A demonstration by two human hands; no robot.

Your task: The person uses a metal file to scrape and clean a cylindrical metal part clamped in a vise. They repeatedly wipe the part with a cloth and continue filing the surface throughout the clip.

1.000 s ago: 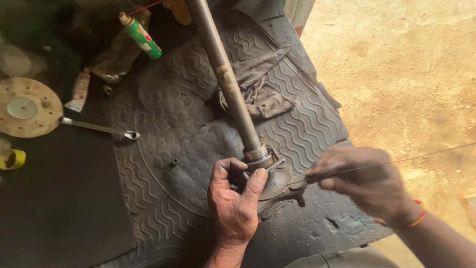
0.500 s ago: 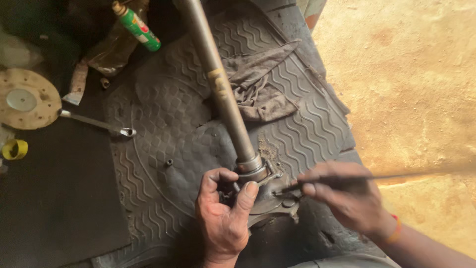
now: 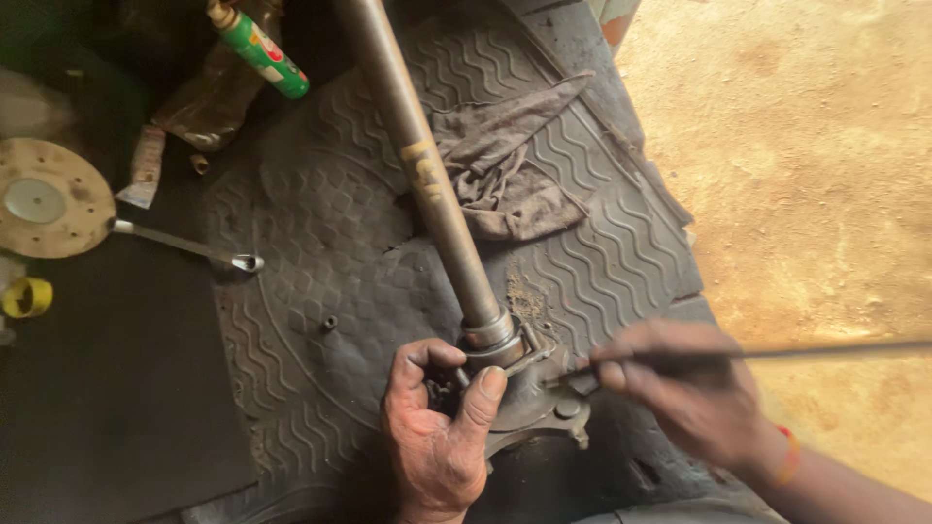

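Long steel tube (image 3: 427,184) lies on the ribbed rubber mat (image 3: 320,233), running from 11 o'clock at the top edge down to the frame's centre-bottom, where it ends in a collar (image 3: 490,332) and a cast metal bracket (image 3: 534,393). Left hand (image 3: 437,437) is wrapped around the bracket at 6 o'clock, thumb up against the collar, fingers curled under the near side: a firm grasp, pinning the part down. Right hand (image 3: 684,393) at 4 o'clock is pinched shut on a thin metal rod (image 3: 825,351) that runs off toward 3 o'clock, tip poked in at the bracket beside the collar. Handling judgement: tube plus casting looks heavy and fully rigid, won't flex, but it's round so it will roll on the mat unless pinned. Surfaces look greasy and dusty, so expect slip on the bare tube; the collar step and bracket lugs give the better purchase, which is where the left hand sits. The rod is slender and probably springy, so grip close to the tip for control. Around it: grimy rag (image 3: 505,165) at 12 o'clock just right of the tube, spanner (image 3: 184,247) and round perforated disc (image 3: 44,199) at 9 o'clock, green spray can (image 3: 257,49) at 11, yellow tape roll (image 3: 26,297) at far left, a small nut (image 3: 330,321) on the mat near the left hand.
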